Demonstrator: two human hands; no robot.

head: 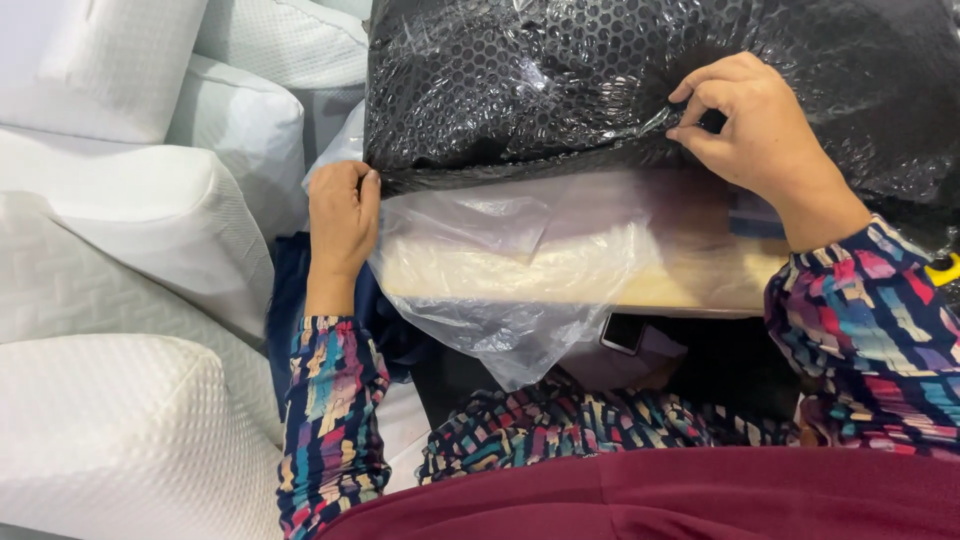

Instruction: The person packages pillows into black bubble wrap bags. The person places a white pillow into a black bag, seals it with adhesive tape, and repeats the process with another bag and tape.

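From the head view we see the black mesh cushion (600, 80) in clear plastic lying on the worktop (700, 285). Our left hand (340, 225) grips its near left corner closed; our right hand (755, 130) pinches the plastic near its right side.

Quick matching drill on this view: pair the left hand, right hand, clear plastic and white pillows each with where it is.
Things:
1. left hand
2. right hand
3. clear plastic
4. white pillows

Places:
A. stacked at the left of the view
B. pinching the top of the black cushion
C. hanging off the table edge, below the cushion
D. gripping the cushion's lower left corner

Pairs: 1-D, 2-B, 3-C, 4-A
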